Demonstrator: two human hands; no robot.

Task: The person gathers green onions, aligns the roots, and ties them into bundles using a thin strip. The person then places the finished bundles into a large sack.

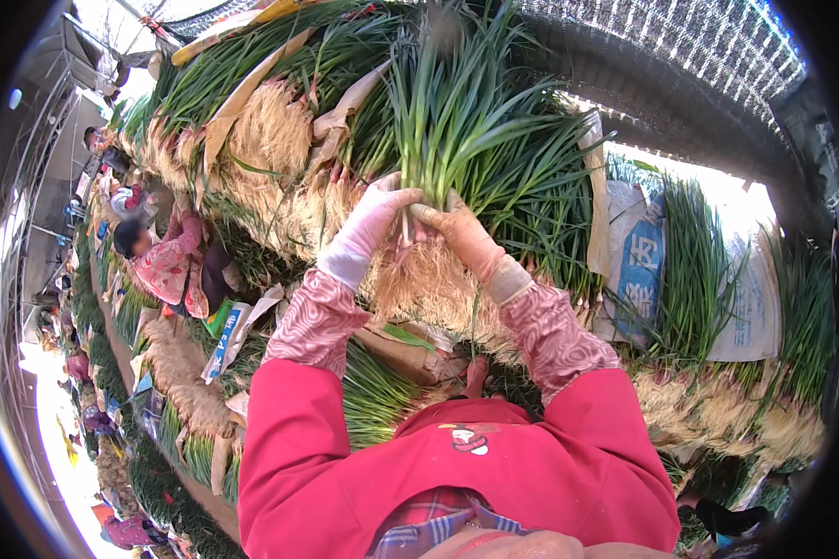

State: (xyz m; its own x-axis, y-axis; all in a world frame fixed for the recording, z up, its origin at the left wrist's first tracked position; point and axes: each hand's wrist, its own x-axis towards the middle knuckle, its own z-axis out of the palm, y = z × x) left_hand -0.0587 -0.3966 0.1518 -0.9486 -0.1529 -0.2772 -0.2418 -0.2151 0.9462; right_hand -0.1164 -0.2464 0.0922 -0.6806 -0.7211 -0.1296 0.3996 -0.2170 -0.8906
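Observation:
Both my hands close around the lower stems of a bunch of green onions (437, 136), leaves pointing away from me. Its pale, stringy roots (419, 279) hang below toward my body. My left hand (377, 216), in a light glove, grips the left side of the stems. From the right, my right hand (458, 227), in a yellowed glove, holds the same stems, its thumb close to the left one. Directly behind and under the bunch, more green onions (538, 182) lie in a long heap, roots facing me.
Left of the bunch are further rooted heaps (269, 129) divided by cardboard strips (252, 91). Printed sacks (636, 258) stand between bundles at right. A person in a patterned jacket (168, 262) crouches at left. Near my feet lie a cardboard piece (405, 353) and green onions (374, 391).

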